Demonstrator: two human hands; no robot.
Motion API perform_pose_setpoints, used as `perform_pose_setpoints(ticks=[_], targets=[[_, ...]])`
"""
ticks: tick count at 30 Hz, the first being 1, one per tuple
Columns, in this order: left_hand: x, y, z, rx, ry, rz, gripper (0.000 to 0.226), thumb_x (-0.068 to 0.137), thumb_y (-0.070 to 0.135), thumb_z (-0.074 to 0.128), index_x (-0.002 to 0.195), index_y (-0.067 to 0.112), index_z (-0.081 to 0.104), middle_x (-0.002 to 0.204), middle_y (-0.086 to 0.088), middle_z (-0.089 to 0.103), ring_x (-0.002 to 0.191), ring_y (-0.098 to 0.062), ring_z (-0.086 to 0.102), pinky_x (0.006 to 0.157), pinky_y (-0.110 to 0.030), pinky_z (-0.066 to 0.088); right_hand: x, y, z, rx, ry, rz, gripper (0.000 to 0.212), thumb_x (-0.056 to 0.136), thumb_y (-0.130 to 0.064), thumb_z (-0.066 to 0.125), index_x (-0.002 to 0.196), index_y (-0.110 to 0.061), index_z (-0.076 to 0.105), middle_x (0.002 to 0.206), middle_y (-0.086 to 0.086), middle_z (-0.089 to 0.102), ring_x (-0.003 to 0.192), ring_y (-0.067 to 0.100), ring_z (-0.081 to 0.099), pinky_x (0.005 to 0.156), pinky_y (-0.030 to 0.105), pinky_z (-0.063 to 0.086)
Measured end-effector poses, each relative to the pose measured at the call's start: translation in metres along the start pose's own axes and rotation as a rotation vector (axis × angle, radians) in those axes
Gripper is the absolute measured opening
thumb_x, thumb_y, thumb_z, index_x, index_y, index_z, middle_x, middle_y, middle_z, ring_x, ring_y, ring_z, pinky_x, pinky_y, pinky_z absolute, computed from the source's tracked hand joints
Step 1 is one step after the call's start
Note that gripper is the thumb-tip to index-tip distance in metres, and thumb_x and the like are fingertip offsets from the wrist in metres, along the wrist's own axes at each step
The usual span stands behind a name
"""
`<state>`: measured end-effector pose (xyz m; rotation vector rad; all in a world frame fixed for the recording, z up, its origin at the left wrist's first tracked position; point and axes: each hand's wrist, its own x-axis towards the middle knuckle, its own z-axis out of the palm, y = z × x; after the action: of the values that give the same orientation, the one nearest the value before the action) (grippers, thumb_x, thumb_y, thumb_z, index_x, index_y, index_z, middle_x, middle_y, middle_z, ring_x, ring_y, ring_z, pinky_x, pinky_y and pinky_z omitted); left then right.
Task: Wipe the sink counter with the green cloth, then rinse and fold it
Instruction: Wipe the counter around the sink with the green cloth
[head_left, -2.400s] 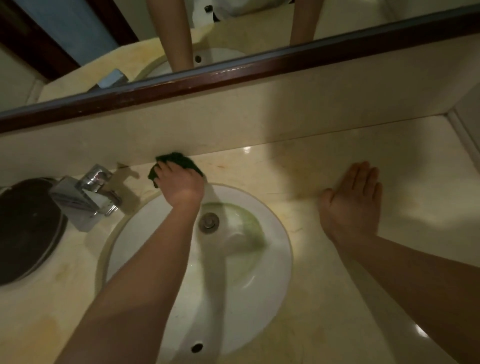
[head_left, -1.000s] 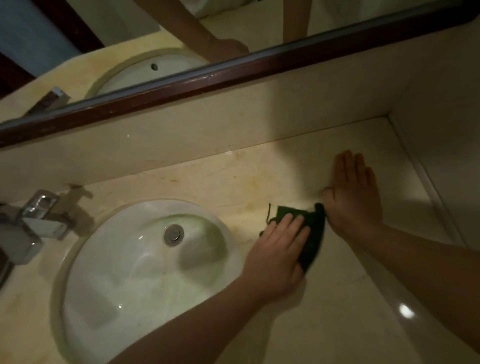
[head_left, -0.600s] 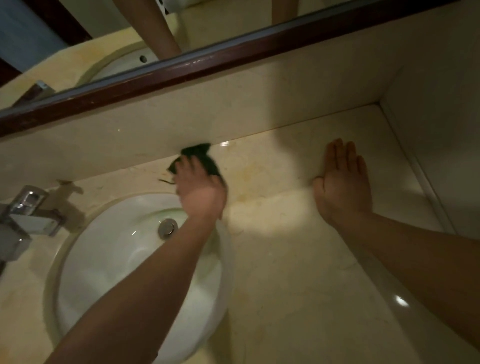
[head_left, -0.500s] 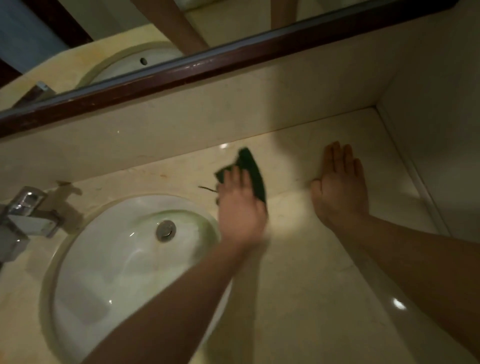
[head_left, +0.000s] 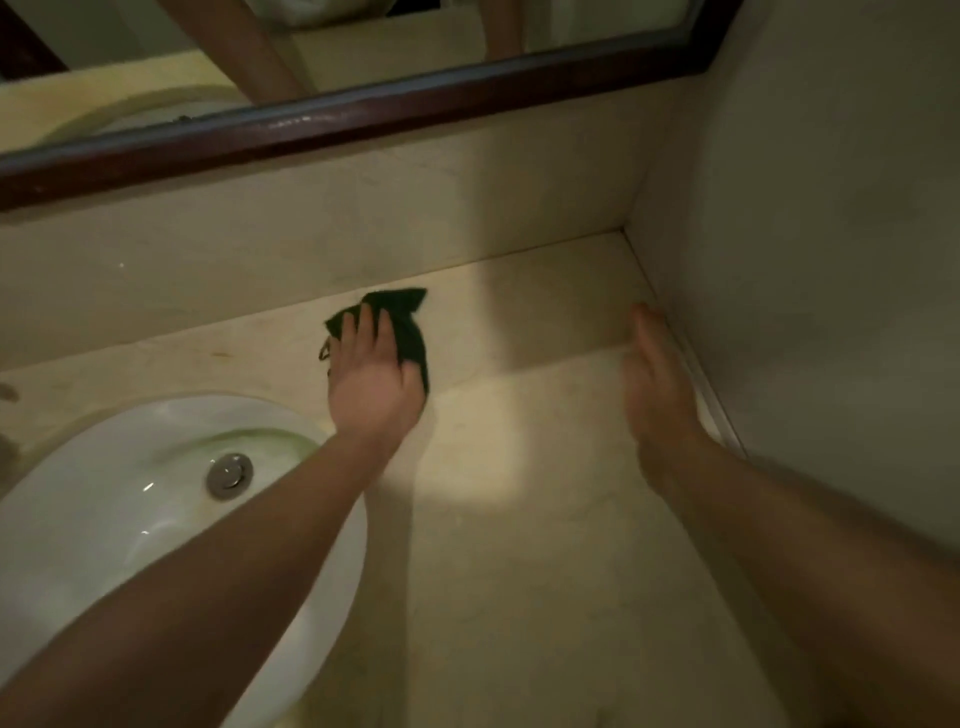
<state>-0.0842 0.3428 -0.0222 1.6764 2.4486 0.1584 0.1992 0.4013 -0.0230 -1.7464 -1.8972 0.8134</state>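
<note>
The dark green cloth (head_left: 402, 325) lies crumpled on the beige stone counter (head_left: 519, 519), just right of the white sink basin (head_left: 130, 493) and near the backsplash. My left hand (head_left: 371, 382) presses flat on the cloth with fingers extended, and most of the cloth sticks out past the fingertips and thumb side. My right hand (head_left: 657, 382) rests on the counter with straight fingers, close against the right side wall, and holds nothing.
A backsplash (head_left: 311, 249) runs along the back under a dark-framed mirror (head_left: 337, 111). A side wall (head_left: 805, 260) closes the counter on the right. The sink's metal drain (head_left: 229, 475) shows in the basin. The tap is out of view.
My left hand has slid the cloth along the back of the counter. The view has swung right, so my right hand now lies near the side wall and the tap has left the frame.
</note>
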Motion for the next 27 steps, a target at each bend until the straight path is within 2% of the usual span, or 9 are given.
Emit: perform_pose_setpoints(ticks=[4,9,14,15,17,19,21,23,27], targets=[[0.033,0.074,0.008,0.026,-0.061,0.174,0.069,0.086,0.032,0.036,0.15,0.009,0.028,0.16,-0.015,0.021,0.146,-0.035,0.018,0.119,-0.049,0.016,-0.04,0.042,-0.024,-0.418,-0.042,-0.236,0.062,0.09,-0.022,0.027,0.144,0.006,0.036,0.152,0.023,0.035,0.144,0.034,0.026,0.119,0.04,0.02],[-0.004,0.164,0.024,0.03,-0.126,0.46,0.068,0.086,0.032,0.043,0.15,0.014,0.03,0.159,-0.01,0.025,0.146,-0.032,0.017,0.12,-0.047,0.013,-0.037,0.048,-0.022,-0.408,-0.013,-0.23,0.061,0.085,-0.011,0.032,0.143,0.008,0.036,0.151,0.024,0.036,0.142,0.034,0.032,0.119,0.038,0.02],[-0.116,0.139,0.024,-0.005,-0.249,0.789,0.069,0.08,0.034,0.039,0.145,0.011,0.04,0.153,-0.015,0.036,0.143,-0.034,0.028,0.118,-0.048,0.018,-0.035,0.05,-0.023,-0.36,-0.022,-0.207,0.066,0.085,-0.018,0.022,0.146,0.003,0.03,0.155,0.019,0.03,0.145,0.03,0.027,0.119,0.031,0.013],[-0.127,0.119,0.025,-0.023,-0.262,0.783,0.065,0.083,0.031,0.038,0.145,0.013,0.041,0.152,-0.013,0.038,0.142,-0.032,0.03,0.118,-0.049,0.021,-0.036,0.048,-0.023,-0.368,-0.034,-0.201,0.065,0.085,-0.017,0.023,0.147,0.002,0.03,0.156,0.018,0.03,0.145,0.029,0.025,0.119,0.031,0.012],[-0.116,0.079,0.024,-0.064,-0.17,0.594,0.055,0.092,0.029,0.035,0.146,0.021,0.039,0.151,-0.008,0.04,0.14,-0.027,0.034,0.116,-0.046,0.028,-0.037,0.045,-0.023,-0.407,-0.025,-0.224,0.064,0.086,-0.019,0.022,0.145,0.004,0.036,0.153,0.019,0.034,0.144,0.031,0.028,0.12,0.037,0.018],[-0.089,0.051,0.017,-0.009,-0.06,0.287,0.06,0.089,0.028,0.037,0.148,0.014,0.034,0.153,-0.013,0.036,0.141,-0.031,0.031,0.117,-0.046,0.025,-0.037,0.042,-0.022,-0.446,-0.025,-0.252,0.064,0.086,-0.022,0.022,0.138,0.008,0.044,0.146,0.024,0.043,0.139,0.036,0.037,0.116,0.045,0.029],[-0.076,0.054,0.012,0.034,-0.005,0.087,0.066,0.086,0.027,0.038,0.149,0.005,0.03,0.155,-0.018,0.03,0.142,-0.036,0.026,0.119,-0.047,0.019,-0.038,0.042,-0.02,-0.476,-0.036,-0.258,0.062,0.087,-0.021,0.025,0.134,0.011,0.047,0.141,0.028,0.047,0.134,0.04,0.042,0.114,0.048,0.033],[-0.089,0.083,0.013,0.004,0.0,0.048,0.069,0.084,0.027,0.042,0.149,0.005,0.031,0.156,-0.018,0.029,0.143,-0.036,0.024,0.119,-0.048,0.019,-0.039,0.038,-0.02,-0.507,-0.056,-0.243,0.061,0.087,-0.021,0.025,0.134,0.012,0.046,0.141,0.03,0.047,0.134,0.041,0.043,0.114,0.048,0.032],[-0.175,0.148,0.035,-0.115,-0.11,0.261,0.073,0.073,0.029,0.051,0.141,0.003,0.044,0.15,-0.021,0.038,0.14,-0.04,0.031,0.117,-0.051,0.02,-0.044,0.045,-0.016,-0.588,-0.093,-0.25,0.064,0.086,-0.022,0.026,0.135,0.015,0.043,0.141,0.033,0.044,0.133,0.045,0.042,0.112,0.049,0.03]])
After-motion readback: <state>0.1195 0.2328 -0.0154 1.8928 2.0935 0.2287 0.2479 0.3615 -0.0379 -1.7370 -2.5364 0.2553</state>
